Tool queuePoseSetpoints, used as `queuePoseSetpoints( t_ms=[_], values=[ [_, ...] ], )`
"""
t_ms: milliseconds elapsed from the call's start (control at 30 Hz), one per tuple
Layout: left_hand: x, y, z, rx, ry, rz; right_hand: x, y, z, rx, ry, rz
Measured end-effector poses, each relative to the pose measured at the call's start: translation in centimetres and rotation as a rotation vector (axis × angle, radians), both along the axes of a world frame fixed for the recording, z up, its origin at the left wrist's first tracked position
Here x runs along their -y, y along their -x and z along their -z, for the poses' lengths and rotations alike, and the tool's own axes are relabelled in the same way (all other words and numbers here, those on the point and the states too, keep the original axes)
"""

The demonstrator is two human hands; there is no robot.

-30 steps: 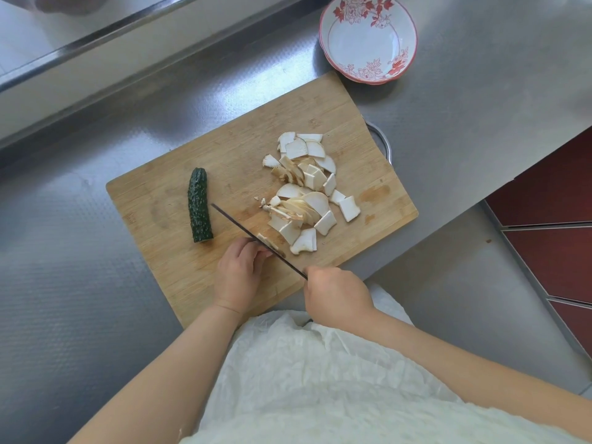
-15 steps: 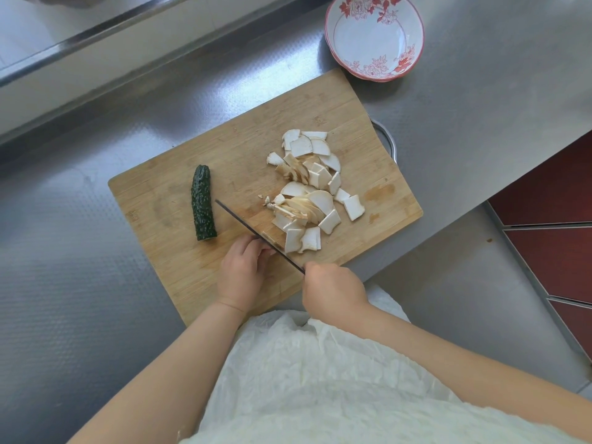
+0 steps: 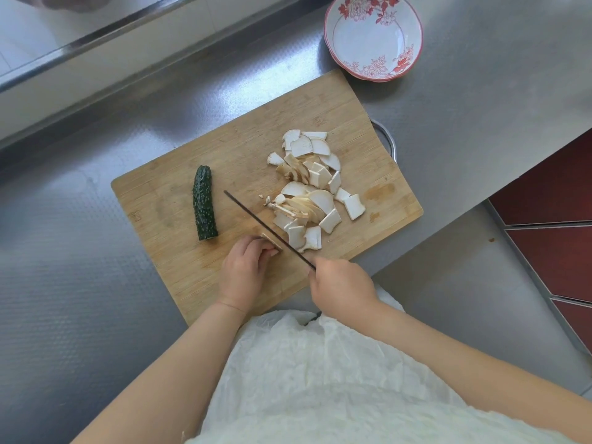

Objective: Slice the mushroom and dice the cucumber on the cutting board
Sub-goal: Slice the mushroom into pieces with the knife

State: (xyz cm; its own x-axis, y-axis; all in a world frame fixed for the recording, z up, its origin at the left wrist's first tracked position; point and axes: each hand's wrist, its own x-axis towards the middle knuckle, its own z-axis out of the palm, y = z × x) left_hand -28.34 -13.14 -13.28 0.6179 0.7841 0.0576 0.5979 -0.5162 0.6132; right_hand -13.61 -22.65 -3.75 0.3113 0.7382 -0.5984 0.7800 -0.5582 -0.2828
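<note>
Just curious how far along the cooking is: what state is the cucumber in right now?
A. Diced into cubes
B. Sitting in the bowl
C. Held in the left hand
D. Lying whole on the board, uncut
D: the cucumber lies in one piece on the cutting board, apart from both hands.

A stainless-steel worktop [image 3: 480,123] with a fine embossed texture is seen across most of the view. A shallow white bowl [image 3: 373,36] with a red rim and red floral pattern is set on it at the far right, upright. A raised metal ledge [image 3: 105,43] is seen along the far edge of the worktop. Dark red cabinet fronts [image 3: 554,245] with metal trim are visible at the right, beside a grey floor [image 3: 464,283]. A crumpled white garment [image 3: 320,379] fills the near foreground.
</note>
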Motion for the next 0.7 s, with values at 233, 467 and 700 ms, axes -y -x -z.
queuePoseSetpoints(
  t_ms=[233,467,700],
  values=[
    [0.2,0.0,-0.6,-0.016,-0.095,0.028,1.1,0.6,-0.7,0.028,0.027,-0.115],
    [0.1,0.3,0.0,-0.008,-0.08,0.041,0.7,0.9,-0.6,0.017,0.044,-0.101],
    [0.1,0.2,0.1,0.008,-0.086,0.05,0.0,1.1,-0.5,0.022,0.069,-0.082]
  ],
)
